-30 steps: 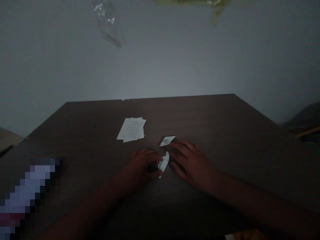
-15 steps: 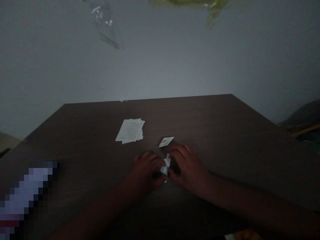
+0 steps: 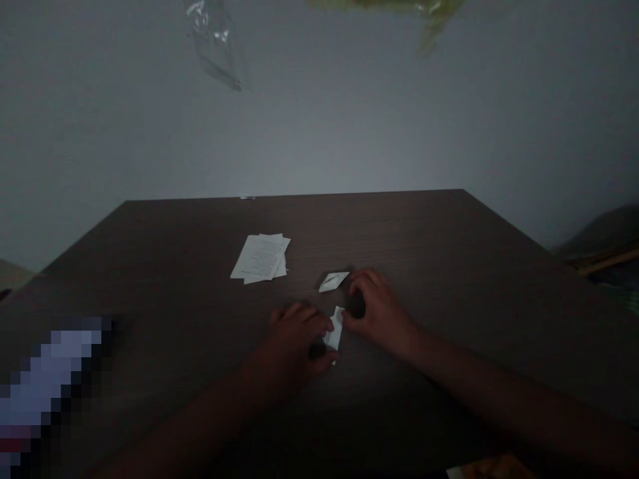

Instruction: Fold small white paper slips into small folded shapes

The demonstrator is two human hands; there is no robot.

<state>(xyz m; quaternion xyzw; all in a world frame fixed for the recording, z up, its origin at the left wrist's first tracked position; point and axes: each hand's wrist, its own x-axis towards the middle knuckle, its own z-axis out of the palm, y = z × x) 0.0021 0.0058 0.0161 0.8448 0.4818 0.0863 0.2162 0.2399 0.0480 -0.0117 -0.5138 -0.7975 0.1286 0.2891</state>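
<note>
**Left hand** [image 3: 294,342]: a folded white paper scrap [image 3: 334,330] is touched by the fingertips.
**Right hand** [image 3: 380,311]: is held curled, just beside that scrap.
**Nearby**: a small paper scrap [image 3: 333,281] is laid just above both hands.
**Farther off**: a stack of printed sheets [image 3: 260,258] is placed on the dark wooden tabletop [image 3: 399,229].
**Lower left**: a blurred object [image 3: 52,379] is seen.

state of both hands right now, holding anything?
left hand: curled, fingertips at the folded white paper piece, can't tell if gripping
right hand: partly curled, thumb by that paper's edge, can't tell if holding
</note>
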